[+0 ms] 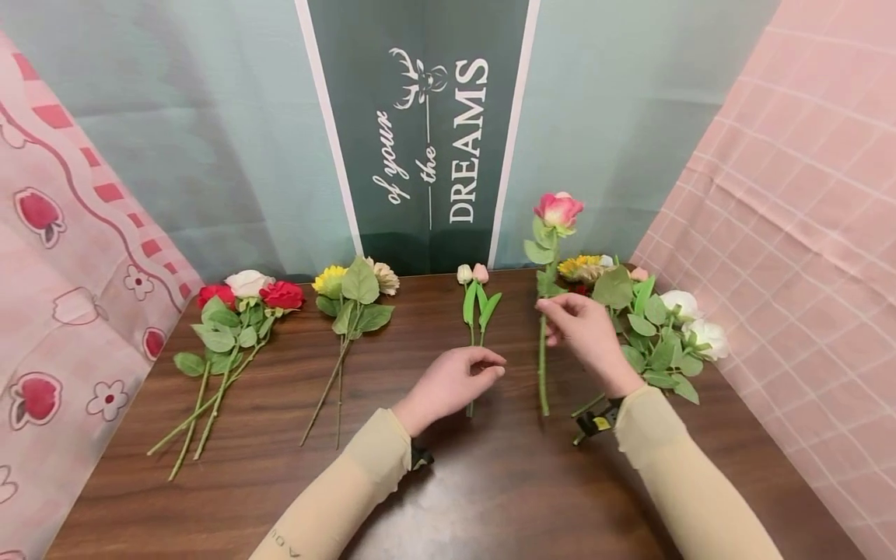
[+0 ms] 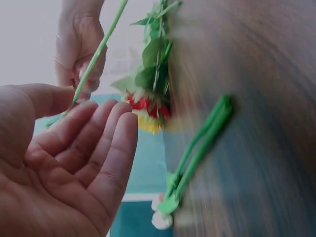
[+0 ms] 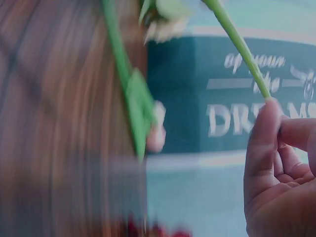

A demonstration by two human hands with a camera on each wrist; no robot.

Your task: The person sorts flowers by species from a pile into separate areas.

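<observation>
In the head view, my right hand (image 1: 588,334) pinches the stem of a pink rose (image 1: 558,211), held upright above the table with the bloom on top. The right wrist view shows the stem (image 3: 239,44) between thumb and fingertips of that hand (image 3: 276,177). My left hand (image 1: 451,385) hovers over the stems of two tulips (image 1: 479,302), one white and one pink, lying on the table. Its fingers (image 2: 111,163) are loosely bent with the palm bare in the left wrist view. There, the rose stem (image 2: 101,47) passes behind the left fingertips; contact cannot be told.
On the brown table (image 1: 245,498), red and white roses (image 1: 248,284) lie at the left. Beside them are a yellow flower (image 1: 330,280) and a beige one (image 1: 383,276). A mixed pile with white roses (image 1: 703,338) lies right, partly behind my right hand. Fabric walls surround the table.
</observation>
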